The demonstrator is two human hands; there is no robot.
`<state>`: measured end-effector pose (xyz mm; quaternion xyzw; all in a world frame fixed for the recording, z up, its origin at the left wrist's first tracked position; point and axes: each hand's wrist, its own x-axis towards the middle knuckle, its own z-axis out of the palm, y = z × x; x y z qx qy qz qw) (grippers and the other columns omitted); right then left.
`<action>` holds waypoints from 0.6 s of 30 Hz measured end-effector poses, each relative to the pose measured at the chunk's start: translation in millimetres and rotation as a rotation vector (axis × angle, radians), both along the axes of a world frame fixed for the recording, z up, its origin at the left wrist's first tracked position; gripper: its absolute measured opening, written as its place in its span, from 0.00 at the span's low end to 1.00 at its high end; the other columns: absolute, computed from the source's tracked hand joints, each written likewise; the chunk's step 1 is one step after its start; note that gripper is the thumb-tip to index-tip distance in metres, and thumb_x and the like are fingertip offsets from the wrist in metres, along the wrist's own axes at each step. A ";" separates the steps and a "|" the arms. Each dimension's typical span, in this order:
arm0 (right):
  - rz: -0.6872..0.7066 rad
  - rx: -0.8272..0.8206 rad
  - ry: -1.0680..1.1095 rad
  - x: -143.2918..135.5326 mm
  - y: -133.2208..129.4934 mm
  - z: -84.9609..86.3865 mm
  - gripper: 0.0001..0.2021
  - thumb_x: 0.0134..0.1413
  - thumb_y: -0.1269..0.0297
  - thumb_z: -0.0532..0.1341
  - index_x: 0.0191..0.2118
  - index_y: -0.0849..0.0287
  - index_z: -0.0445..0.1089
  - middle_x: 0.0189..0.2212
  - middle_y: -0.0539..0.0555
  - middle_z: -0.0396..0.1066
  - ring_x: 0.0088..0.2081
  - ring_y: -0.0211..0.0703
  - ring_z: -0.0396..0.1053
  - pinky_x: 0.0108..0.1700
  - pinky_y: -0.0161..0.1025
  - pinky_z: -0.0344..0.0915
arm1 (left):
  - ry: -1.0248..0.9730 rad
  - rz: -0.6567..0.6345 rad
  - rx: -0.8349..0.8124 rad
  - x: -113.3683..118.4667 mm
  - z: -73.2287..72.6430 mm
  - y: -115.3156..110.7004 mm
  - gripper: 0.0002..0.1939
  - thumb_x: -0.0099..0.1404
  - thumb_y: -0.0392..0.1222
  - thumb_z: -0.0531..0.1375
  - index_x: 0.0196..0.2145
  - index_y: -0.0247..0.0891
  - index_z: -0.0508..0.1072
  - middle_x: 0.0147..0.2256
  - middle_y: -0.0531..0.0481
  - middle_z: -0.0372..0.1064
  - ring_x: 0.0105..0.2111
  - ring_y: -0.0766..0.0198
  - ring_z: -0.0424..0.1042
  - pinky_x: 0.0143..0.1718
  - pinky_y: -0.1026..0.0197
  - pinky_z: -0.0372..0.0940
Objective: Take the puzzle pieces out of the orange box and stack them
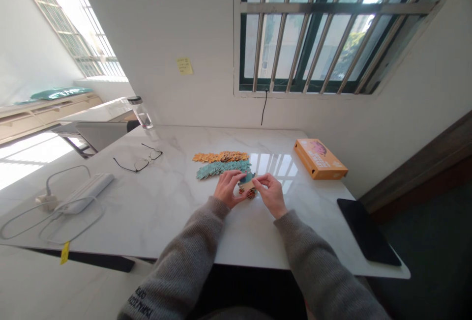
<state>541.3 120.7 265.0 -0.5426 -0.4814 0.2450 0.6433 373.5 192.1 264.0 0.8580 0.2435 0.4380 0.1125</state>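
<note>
Here, L grip [227, 189] half-open, holding teal pc [248, 177], R grip [271, 194] pinching tan pc [248, 186]

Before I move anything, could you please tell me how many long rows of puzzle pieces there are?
2: the orange row, farther back, and the teal row, just nearer. The left hand may hide some pieces.

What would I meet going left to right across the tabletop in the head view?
White power strip → eyeglasses → left hand → right hand → orange box → flat black device.
</note>
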 end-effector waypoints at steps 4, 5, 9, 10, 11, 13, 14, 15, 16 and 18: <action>-0.035 0.049 -0.096 5.2 -0.9 0.3 0.13 0.60 0.52 0.58 0.33 0.56 0.70 0.30 0.53 0.76 0.34 0.45 0.73 0.41 0.43 0.68 | -0.037 0.043 0.012 -18.4 2.9 8.2 0.19 0.54 0.40 0.65 0.45 0.42 0.73 0.49 0.43 0.73 0.49 0.50 0.70 0.53 0.46 0.63; -0.053 0.052 -0.112 7.9 -0.6 0.3 0.12 0.61 0.54 0.57 0.35 0.56 0.70 0.30 0.53 0.76 0.35 0.45 0.72 0.42 0.43 0.67 | -0.075 0.058 -0.001 -26.0 2.4 11.0 0.17 0.54 0.39 0.65 0.44 0.42 0.74 0.48 0.43 0.74 0.48 0.50 0.71 0.53 0.46 0.64; -0.109 0.023 -0.150 18.3 2.1 -0.9 0.09 0.60 0.58 0.56 0.39 0.57 0.70 0.29 0.53 0.75 0.34 0.45 0.71 0.41 0.43 0.65 | -0.089 0.068 -0.074 -65.9 -9.3 22.7 0.15 0.54 0.36 0.62 0.41 0.40 0.73 0.45 0.45 0.75 0.47 0.52 0.72 0.53 0.48 0.65; -0.116 0.013 -0.169 19.9 2.8 -1.7 0.09 0.60 0.59 0.56 0.39 0.57 0.70 0.30 0.53 0.75 0.35 0.46 0.71 0.41 0.43 0.64 | -0.032 0.068 -0.089 -76.8 -14.3 25.1 0.15 0.53 0.36 0.62 0.41 0.40 0.74 0.45 0.45 0.76 0.47 0.52 0.72 0.53 0.48 0.65; -0.119 0.008 -0.197 21.0 3.4 -2.4 0.09 0.59 0.59 0.56 0.39 0.57 0.70 0.31 0.53 0.75 0.35 0.46 0.71 0.41 0.44 0.64 | 0.037 0.069 -0.100 -87.2 -19.6 27.1 0.15 0.52 0.37 0.62 0.40 0.40 0.74 0.45 0.45 0.76 0.46 0.52 0.72 0.52 0.47 0.64; -0.104 0.014 -0.280 21.4 3.8 -3.8 0.10 0.59 0.60 0.56 0.40 0.57 0.71 0.35 0.55 0.74 0.38 0.47 0.70 0.41 0.45 0.65 | 0.169 0.075 -0.114 -104.7 -30.1 29.7 0.16 0.50 0.37 0.63 0.40 0.41 0.75 0.45 0.46 0.76 0.46 0.51 0.71 0.52 0.46 0.63; -0.087 0.025 -0.332 21.0 3.6 -4.2 0.10 0.59 0.60 0.56 0.41 0.56 0.71 0.37 0.56 0.73 0.39 0.48 0.70 0.42 0.45 0.65 | 0.221 0.080 -0.120 -111.2 -34.7 30.4 0.17 0.49 0.36 0.63 0.40 0.42 0.75 0.46 0.46 0.76 0.46 0.51 0.71 0.52 0.46 0.63; -0.065 0.039 -0.386 20.3 3.2 -4.4 0.10 0.60 0.61 0.56 0.42 0.56 0.72 0.39 0.57 0.72 0.42 0.49 0.69 0.43 0.46 0.65 | 0.263 0.087 -0.126 -115.9 -38.5 30.8 0.17 0.49 0.36 0.63 0.40 0.43 0.75 0.47 0.47 0.75 0.47 0.51 0.70 0.52 0.46 0.62; -0.040 0.053 -0.436 19.4 2.6 -4.5 0.10 0.60 0.61 0.56 0.43 0.55 0.72 0.42 0.57 0.71 0.45 0.50 0.68 0.45 0.47 0.66 | 0.294 0.096 -0.132 -118.9 -41.5 31.0 0.18 0.49 0.36 0.63 0.40 0.43 0.75 0.47 0.47 0.75 0.47 0.51 0.69 0.52 0.46 0.62; -0.001 0.069 -0.506 17.6 1.6 -4.6 0.11 0.60 0.62 0.57 0.46 0.53 0.72 0.45 0.58 0.70 0.50 0.52 0.65 0.50 0.50 0.65 | 0.337 0.118 -0.144 -121.0 -44.9 30.8 0.18 0.50 0.35 0.63 0.41 0.44 0.75 0.48 0.48 0.75 0.48 0.51 0.68 0.53 0.47 0.61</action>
